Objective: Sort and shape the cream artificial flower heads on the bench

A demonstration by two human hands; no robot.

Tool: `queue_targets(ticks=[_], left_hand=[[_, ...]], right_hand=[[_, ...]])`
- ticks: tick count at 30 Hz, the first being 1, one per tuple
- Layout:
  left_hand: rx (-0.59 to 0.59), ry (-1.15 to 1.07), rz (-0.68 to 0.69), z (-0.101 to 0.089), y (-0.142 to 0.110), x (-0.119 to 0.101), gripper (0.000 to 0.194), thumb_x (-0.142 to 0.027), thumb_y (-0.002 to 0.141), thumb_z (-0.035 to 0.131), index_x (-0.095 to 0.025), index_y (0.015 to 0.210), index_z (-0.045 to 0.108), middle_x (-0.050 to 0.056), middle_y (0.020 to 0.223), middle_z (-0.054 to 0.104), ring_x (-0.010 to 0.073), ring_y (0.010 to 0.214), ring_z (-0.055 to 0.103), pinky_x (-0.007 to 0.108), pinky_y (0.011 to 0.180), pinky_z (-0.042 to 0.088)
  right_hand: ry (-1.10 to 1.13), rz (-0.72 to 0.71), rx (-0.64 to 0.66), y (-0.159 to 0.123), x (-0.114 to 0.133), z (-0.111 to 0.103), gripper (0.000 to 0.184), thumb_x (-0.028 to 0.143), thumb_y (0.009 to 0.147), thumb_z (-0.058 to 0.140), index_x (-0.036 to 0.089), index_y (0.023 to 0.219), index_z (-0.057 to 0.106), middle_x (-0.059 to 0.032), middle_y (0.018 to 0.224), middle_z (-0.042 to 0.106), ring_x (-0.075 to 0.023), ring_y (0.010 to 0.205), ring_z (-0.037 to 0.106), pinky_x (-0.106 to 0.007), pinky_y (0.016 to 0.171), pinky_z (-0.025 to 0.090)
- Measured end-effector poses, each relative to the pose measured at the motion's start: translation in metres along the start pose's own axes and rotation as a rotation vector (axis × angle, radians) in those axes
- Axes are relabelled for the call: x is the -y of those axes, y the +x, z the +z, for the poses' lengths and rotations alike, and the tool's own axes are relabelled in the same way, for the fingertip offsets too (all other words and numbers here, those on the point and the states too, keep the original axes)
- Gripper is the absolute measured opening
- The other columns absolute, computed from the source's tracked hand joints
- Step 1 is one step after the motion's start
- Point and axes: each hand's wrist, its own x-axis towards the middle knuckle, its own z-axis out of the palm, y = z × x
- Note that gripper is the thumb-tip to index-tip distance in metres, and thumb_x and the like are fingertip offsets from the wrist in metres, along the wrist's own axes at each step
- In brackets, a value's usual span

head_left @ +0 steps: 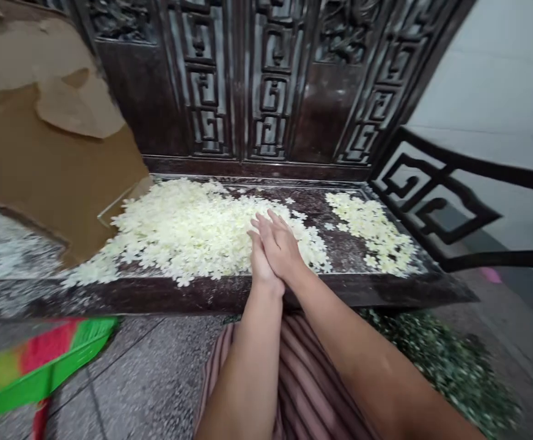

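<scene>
A large pile of small pale-yellow flower-shaped pieces (193, 226) lies on the dark carved wooden bench (230, 296). Over the pile's right part, my right hand (281, 245) lies flat against my left hand (260, 264), palms together and fingers stretched out. The right hand covers part of the left. Whether any piece sits between the palms is hidden. A smaller patch of the same pieces (370, 232) is spread at the bench's right end.
A torn cardboard sheet (65, 165) leans over the bench at left. Behind rises the carved backrest (211, 79), with an openwork armrest (450, 189) at right. A green dustpan-like thing (51, 373) is at lower left; a dark green heap (450, 360) lies on the floor at right.
</scene>
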Motion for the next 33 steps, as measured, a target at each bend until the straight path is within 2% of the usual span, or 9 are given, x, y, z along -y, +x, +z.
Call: queue_targets(ticks=[2,6,9,12,19,23,27,30,33], left_hand=[[-0.061,0.021,0.067,0.003,-0.003,0.006,0.043,-0.048,0.088,0.038,-0.015,0.097,0.064,0.007,0.102,0.065,0.0139,0.101,0.06,0.022,0.089,0.046],[-0.289,-0.003,0.103,0.005,0.0,0.018,0.035,-0.035,0.091,0.037,-0.012,0.088,0.064,0.004,0.079,0.063,0.01,0.079,0.063,0.018,0.077,0.05],[-0.385,0.029,0.132,0.002,0.007,0.024,0.031,-0.034,0.089,0.041,-0.012,0.083,0.062,0.002,0.074,0.062,0.009,0.069,0.061,0.018,0.07,0.051],[-0.424,0.069,0.156,0.0,0.013,0.026,0.028,-0.033,0.088,0.044,-0.012,0.08,0.061,0.003,0.075,0.063,0.0096,0.069,0.062,0.019,0.07,0.051],[-0.336,0.164,0.197,0.001,0.011,0.028,0.023,-0.027,0.086,0.048,-0.012,0.08,0.065,0.007,0.083,0.068,0.0134,0.078,0.065,0.025,0.079,0.051],[-0.226,0.223,0.246,0.0,0.008,0.031,0.019,-0.019,0.085,0.049,-0.013,0.079,0.066,0.004,0.078,0.069,0.0112,0.076,0.064,0.022,0.078,0.048],[-0.167,0.219,0.232,0.001,0.009,0.032,0.018,-0.015,0.084,0.049,-0.015,0.079,0.066,0.001,0.077,0.068,0.0097,0.073,0.063,0.021,0.075,0.046],[-0.139,0.27,0.22,0.002,0.012,0.028,0.021,-0.018,0.086,0.046,-0.015,0.078,0.065,0.0,0.066,0.063,0.0095,0.063,0.058,0.021,0.067,0.044],[-0.129,0.42,0.308,0.002,0.014,0.022,0.023,-0.019,0.087,0.043,-0.016,0.079,0.065,-0.003,0.059,0.056,0.009,0.052,0.049,0.02,0.058,0.039]], right_hand=[[-0.13,0.069,-0.054,0.012,-0.008,-0.003,0.06,0.043,0.094,0.017,0.011,0.104,0.068,-0.0131,0.12,0.062,-0.0223,0.127,0.043,-0.037,0.107,0.028],[-0.358,0.142,0.031,0.021,-0.018,-0.005,0.06,0.044,0.094,0.021,0.014,0.08,0.071,-0.0123,0.087,0.071,-0.0225,0.094,0.063,-0.033,0.087,0.042],[-0.422,0.216,0.069,0.024,-0.02,-0.001,0.061,0.049,0.092,0.02,0.016,0.075,0.069,-0.0111,0.08,0.07,-0.0218,0.079,0.064,-0.03,0.067,0.043],[-0.403,0.269,0.089,0.03,-0.023,0.002,0.061,0.05,0.092,0.02,0.017,0.078,0.069,-0.0107,0.08,0.07,-0.0215,0.075,0.064,-0.029,0.062,0.04],[-0.193,0.463,-0.002,0.043,-0.033,0.002,0.064,0.053,0.091,0.019,0.016,0.075,0.068,-0.0124,0.079,0.071,-0.0214,0.076,0.065,-0.029,0.065,0.042],[0.157,0.55,-0.11,0.044,-0.038,-0.001,0.073,0.062,0.087,0.014,0.015,0.066,0.066,-0.0097,0.064,0.069,-0.0168,0.058,0.062,-0.027,0.061,0.044],[0.513,0.525,-0.161,0.044,-0.038,-0.004,0.074,0.069,0.082,0.016,0.015,0.063,0.064,-0.0081,0.058,0.067,-0.0124,0.043,0.053,-0.027,0.053,0.045],[0.665,0.487,-0.149,0.045,-0.035,-0.01,0.071,0.069,0.081,0.022,0.014,0.061,0.063,-0.0104,0.061,0.068,-0.0135,0.05,0.058,-0.026,0.053,0.047],[0.721,0.508,-0.151,0.047,-0.029,-0.017,0.069,0.067,0.083,0.023,0.015,0.06,0.061,-0.0115,0.063,0.069,-0.0148,0.056,0.062,-0.025,0.054,0.049]])
